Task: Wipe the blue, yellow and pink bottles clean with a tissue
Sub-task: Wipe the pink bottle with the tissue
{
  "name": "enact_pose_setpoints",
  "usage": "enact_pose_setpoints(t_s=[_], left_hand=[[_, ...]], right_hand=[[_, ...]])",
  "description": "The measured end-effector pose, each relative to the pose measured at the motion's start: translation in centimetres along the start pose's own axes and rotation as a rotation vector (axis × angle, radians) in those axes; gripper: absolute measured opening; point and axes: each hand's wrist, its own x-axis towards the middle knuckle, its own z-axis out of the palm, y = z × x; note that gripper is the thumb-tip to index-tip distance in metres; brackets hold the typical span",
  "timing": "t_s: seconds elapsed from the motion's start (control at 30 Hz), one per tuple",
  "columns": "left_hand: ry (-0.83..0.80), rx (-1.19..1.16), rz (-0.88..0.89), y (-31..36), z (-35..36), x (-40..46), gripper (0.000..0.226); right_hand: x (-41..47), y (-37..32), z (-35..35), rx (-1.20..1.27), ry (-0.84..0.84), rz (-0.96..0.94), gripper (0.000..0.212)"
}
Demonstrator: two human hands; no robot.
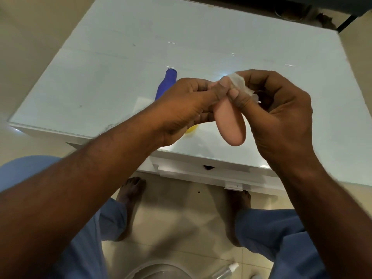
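1. A dark blue bottle with a narrow neck (165, 83) lies on its side on the glossy white glass-topped surface (112, 63), partly hidden behind the left hand (181, 109). A small patch of a yellow bottle (191, 129) shows under that hand, the rest covered.
2. The smooth, rounded pink bottle (230, 122) is held above the near part of the surface, its base towards the camera. The left hand is curled around its upper part.
3. The right hand (281, 109) is closed, pinching a crumpled white tissue (240, 82) against the pink bottle's top; the top itself is hidden.
4. The surface's near edge runs diagonally under the forearms, and its far half lies bare.
5. On the tiled floor below, a clear spray bottle (225, 271) lies beside a round translucent container (161, 270).
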Motion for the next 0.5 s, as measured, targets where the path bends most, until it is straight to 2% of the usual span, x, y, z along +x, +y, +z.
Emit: enact_pose_setpoints(t_s=[0.17, 0.27, 0.37, 0.43, 0.5], left_hand=[[0.066, -0.056, 0.009, -0.3, -0.1, 0.2, 0.035], [0.206, -0.164, 0.031, 0.4, -0.7, 0.8, 0.028], [0.317, -0.13, 0.058, 1.0, -1.5, 1.6, 0.02], [0.338, -0.074, 0.072, 1.1, -1.7, 1.7, 0.018], [0.263, -0.009, 0.102, 1.1, -1.7, 1.4, 0.027]], right_hand=[[0.1, 0.2, -0.5, -0.058, -0.055, 0.013, 0.016], [-0.3, 0.0, -0.2, -0.087, -0.086, 0.009, 0.005], [-0.9, 0.3, 0.1, -0.189, -0.128, 0.007, 0.01], [-1.2, 0.3, 0.0, -0.218, -0.101, 0.0, 0.012], [-1.1, 0.1, -0.3, -0.196, -0.013, -0.02, 0.012]])
